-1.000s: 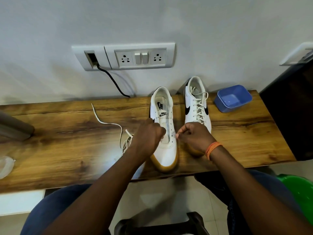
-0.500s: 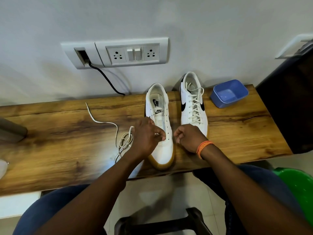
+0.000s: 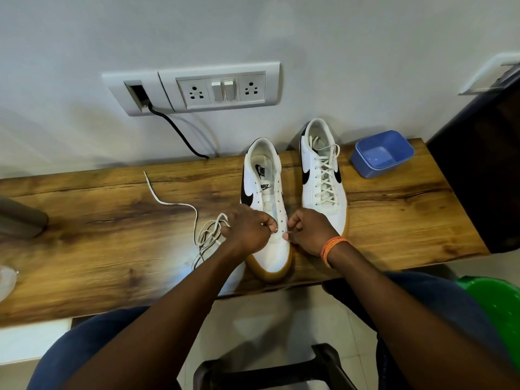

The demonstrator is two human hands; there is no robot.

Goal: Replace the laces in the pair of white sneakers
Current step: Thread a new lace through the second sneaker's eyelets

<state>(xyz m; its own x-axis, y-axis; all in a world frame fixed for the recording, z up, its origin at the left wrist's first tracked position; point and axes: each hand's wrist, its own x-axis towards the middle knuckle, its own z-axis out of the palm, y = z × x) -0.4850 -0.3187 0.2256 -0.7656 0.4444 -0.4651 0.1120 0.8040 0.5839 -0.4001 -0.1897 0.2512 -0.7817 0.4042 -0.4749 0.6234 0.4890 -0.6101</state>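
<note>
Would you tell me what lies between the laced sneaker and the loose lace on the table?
In the head view, the unlaced sneaker lies between them, both hands at its toe end.

Left hand (image 3: 247, 230) lower on unlaced sneaker (image 3: 266, 209); right hand (image 3: 309, 229) closer.

Two white sneakers (image 3: 323, 178) with black swooshes and tan soles stand on the brown wood-grained desk (image 3: 112, 235), left of a blue tub (image 3: 381, 153), beside a cream lace (image 3: 197, 220); an orange wristband (image 3: 333, 244) and green bin (image 3: 498, 311) show.
</note>
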